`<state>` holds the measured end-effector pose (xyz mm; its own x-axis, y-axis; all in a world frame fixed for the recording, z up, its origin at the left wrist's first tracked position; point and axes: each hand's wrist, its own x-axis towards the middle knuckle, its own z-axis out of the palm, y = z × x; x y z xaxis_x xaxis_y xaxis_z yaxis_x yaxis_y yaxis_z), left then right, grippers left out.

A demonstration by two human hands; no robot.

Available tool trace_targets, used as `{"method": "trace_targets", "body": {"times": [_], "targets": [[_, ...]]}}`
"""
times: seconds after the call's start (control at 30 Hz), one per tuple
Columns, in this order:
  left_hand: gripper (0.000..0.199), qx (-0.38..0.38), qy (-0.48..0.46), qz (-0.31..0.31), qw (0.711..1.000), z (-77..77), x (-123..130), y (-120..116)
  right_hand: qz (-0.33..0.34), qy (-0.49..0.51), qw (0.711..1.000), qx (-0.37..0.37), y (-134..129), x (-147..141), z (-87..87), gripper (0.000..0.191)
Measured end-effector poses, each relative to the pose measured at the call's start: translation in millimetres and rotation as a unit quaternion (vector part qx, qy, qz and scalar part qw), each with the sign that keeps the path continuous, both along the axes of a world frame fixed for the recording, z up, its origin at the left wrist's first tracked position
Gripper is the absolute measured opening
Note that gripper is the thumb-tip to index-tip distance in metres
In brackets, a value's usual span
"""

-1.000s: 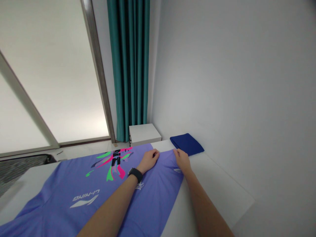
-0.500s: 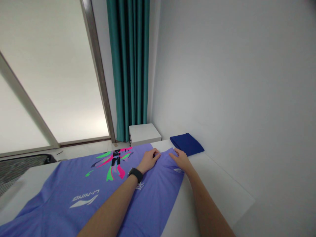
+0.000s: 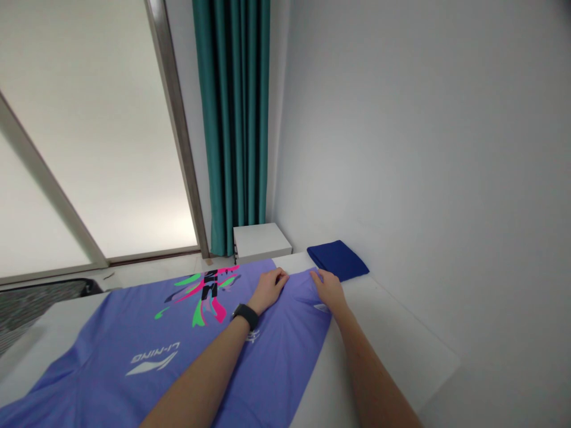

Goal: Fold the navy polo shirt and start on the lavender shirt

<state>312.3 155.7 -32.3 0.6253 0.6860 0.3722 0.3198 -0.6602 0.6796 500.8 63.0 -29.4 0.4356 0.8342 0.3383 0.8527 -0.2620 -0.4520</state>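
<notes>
A purple T-shirt (image 3: 178,321) lies spread over the white tabletop (image 3: 379,345), with a pink, green and black print and white LI-NING lettering facing up. My left hand (image 3: 268,288), with a dark watch (image 3: 245,315) on its wrist, pinches the cloth near the far edge, close to the shirt's far right part. Just right of it, my right hand (image 3: 329,291) grips the far right corner, thumb and fingers closed on the fabric. Between the two hands the cloth is drawn into slight creases. What lies under the fingers is hidden.
Behind my right hand, a folded dark blue cloth (image 3: 338,260) lies by the wall (image 3: 401,148). A white cabinet (image 3: 262,239) stands past the table's far edge, in front of a green curtain (image 3: 236,131). A grey mesh item with a black rim (image 3: 44,303) is at left.
My right hand has shifted its hold slightly, its fingers closing nearer the shirt's corner, and the cloth there sits a little flatter. My left hand has hardly moved.
</notes>
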Motion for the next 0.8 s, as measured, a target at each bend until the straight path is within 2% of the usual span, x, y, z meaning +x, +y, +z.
{"method": "trace_targets", "body": {"times": [0.17,0.3,0.37,0.47,0.6,0.7,0.8], "targets": [[0.023,0.034,-0.009,0.037,0.999,2.8,2.5,-1.6,-0.003,-0.006,1.0,-0.01,-2.3,-2.6,3.9,0.034],[0.021,0.057,0.003,0.048,0.997,13.1,-5.5,-3.4,-0.005,0.009,1.0,-0.021,-5.5,-6.4,5.5,0.036],[0.02,0.065,0.021,0.031,0.997,19.6,-16.0,-5.5,-0.004,0.016,0.999,-0.029,-6.9,-8.4,5.8,0.036],[0.02,0.089,0.073,-0.031,0.993,26.4,-38.0,-11.9,0.002,0.015,0.999,-0.047,-7.9,-10.7,4.1,0.024],[0.021,0.154,0.142,-0.096,0.973,24.6,-65.8,-23.5,0.01,-0.011,0.997,-0.078,-8.5,-10.9,-0.2,0.016],[0.021,0.168,0.153,-0.104,0.968,17.6,-77.0,-30.1,0.004,-0.034,0.994,-0.1,-9.6,-9.1,-0.3,0.013],[0.02,0.146,0.127,-0.094,0.977,12.3,-80.9,-33.4,0.001,-0.05,0.993,-0.109,-11.2,-9.1,3.0,0.014]]}}
